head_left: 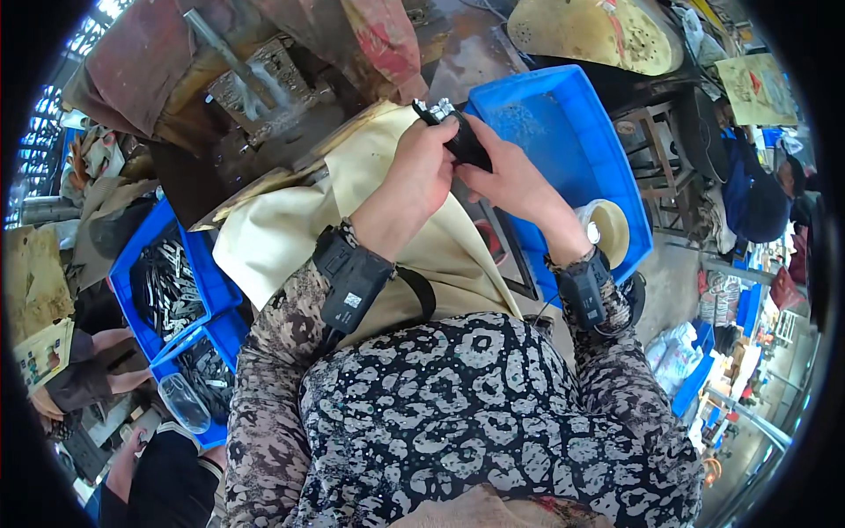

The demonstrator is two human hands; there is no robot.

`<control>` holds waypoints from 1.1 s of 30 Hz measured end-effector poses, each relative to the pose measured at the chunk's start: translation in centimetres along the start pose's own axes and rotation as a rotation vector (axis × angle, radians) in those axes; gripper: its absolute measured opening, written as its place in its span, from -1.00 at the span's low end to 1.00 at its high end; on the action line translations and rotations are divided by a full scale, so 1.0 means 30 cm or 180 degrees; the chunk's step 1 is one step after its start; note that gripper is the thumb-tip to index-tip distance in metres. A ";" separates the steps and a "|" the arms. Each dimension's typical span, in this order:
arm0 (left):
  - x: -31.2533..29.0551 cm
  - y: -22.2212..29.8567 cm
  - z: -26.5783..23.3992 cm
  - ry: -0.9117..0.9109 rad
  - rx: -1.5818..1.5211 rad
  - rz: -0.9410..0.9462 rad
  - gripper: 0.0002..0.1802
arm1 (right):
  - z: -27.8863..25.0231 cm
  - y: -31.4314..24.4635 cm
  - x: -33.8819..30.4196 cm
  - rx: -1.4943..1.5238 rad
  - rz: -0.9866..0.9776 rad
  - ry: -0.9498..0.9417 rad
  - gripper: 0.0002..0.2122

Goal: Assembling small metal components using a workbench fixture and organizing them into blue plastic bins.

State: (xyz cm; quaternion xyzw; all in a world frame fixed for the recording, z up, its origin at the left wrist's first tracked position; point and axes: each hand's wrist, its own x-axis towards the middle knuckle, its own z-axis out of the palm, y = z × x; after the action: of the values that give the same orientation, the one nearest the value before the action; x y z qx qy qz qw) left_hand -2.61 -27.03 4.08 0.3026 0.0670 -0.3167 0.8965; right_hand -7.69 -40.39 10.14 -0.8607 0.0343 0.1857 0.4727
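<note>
Both my hands are raised in front of me, close together over the near-left side of a blue bin [629, 202]. My left hand [415, 172] is closed, its thumb pressed on a black object with small shiny silver pieces [440, 109] at its upper end. My right hand [510, 176] is wrapped round a smooth black part [473, 148] beside it. Whether the black parts form one thing or a bundle cannot be made out. Pale cream cloth [282, 233] is spread below my left forearm.
Blue bins on the left hold many dark, slim metal pieces [167, 286] and a clear plastic container [183, 400]. A cream round tub [607, 229] stands in the right bin. A worn machine with a metal bar [231, 57] is ahead. Another person's legs [167, 480] show lower left.
</note>
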 end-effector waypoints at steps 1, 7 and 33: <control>-0.002 -0.006 0.006 -0.0014 0.0152 -0.0016 -0.75 | 0.011 0.007 -0.004 0.0088 -0.0131 0.0196 -0.43; 0.017 0.004 0.035 -0.0396 0.0448 -0.0145 -0.73 | -0.078 0.054 -0.010 0.0315 -0.0084 0.0433 -0.43; -0.266 0.342 -0.185 0.0626 0.1538 0.1270 -0.61 | -0.398 0.964 0.010 0.0668 -0.2369 -0.0461 -0.77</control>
State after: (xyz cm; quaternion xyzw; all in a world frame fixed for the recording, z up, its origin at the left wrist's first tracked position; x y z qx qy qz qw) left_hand -2.29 -13.26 7.21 0.5428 0.0156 -0.1109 0.8324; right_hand -10.78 -66.14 -7.36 -0.7460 -0.2948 0.0574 0.5944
